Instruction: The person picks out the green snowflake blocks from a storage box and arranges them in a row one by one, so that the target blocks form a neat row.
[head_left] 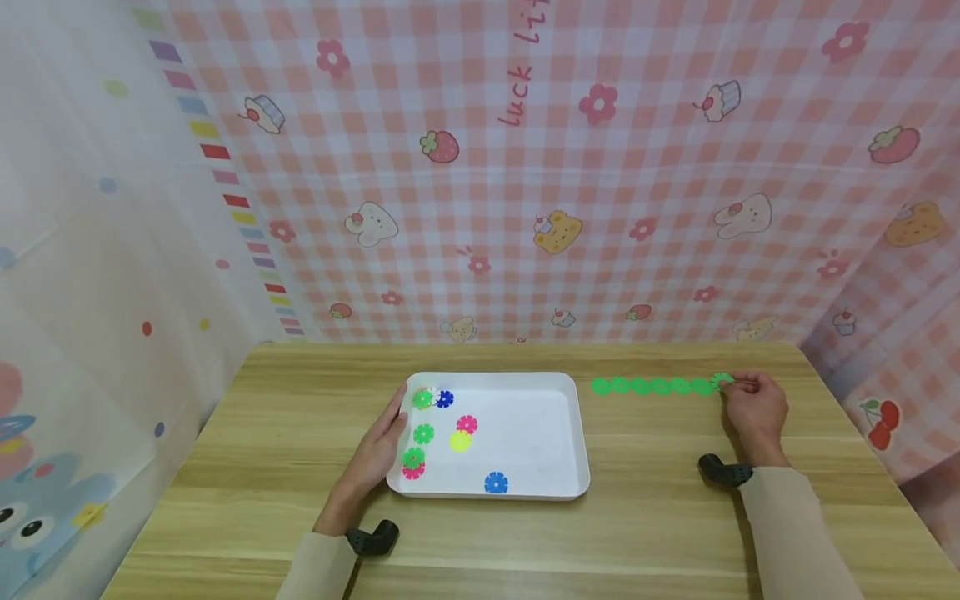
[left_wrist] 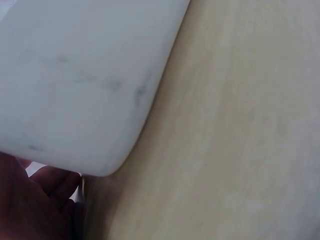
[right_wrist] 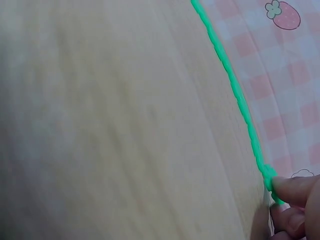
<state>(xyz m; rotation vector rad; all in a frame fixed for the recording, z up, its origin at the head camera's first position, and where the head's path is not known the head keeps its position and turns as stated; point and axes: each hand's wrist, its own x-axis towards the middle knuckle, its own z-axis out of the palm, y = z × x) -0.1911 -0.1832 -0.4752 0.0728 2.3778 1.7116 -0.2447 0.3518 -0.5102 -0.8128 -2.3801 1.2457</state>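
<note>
Green disc [head_left: 719,381] in the fingers at the right end of a row [head_left: 661,386]

The right hand [head_left: 759,414] pinches one notched green disc between thumb and fingertips, at the far right of the table [head_left: 645,542]. The disc meets the right end of a straight row of flat green discs, which runs along the table's far edge, right of the white tray [head_left: 525,425]. In the right wrist view the held disc stands a little tilted against the flat row; whether its notches are locked with its neighbour cannot be told.

The left hand [head_left: 377,454] grips the tray's left rim, fingers close together along it; how they curl beneath is partly hidden. Inside, three more green discs lie toward the left: a far one [head_left: 422,399], a middle one [head_left: 423,433] and a near one [head_left: 413,457]. Other colours lie among and beyond them, with a light blue disc [head_left: 496,482] at the near wall.

The step in hand looks like setting the held disc in line with the others. To do it well, the pinch should sit on the outer right edge, so the joining side is clear. Lower the disc flat and nudge it gently leftward; a hard push could buckle or skew the row, since no hand steadies it. The left hand should hold the tray level, or the loose discs may slide.
</note>
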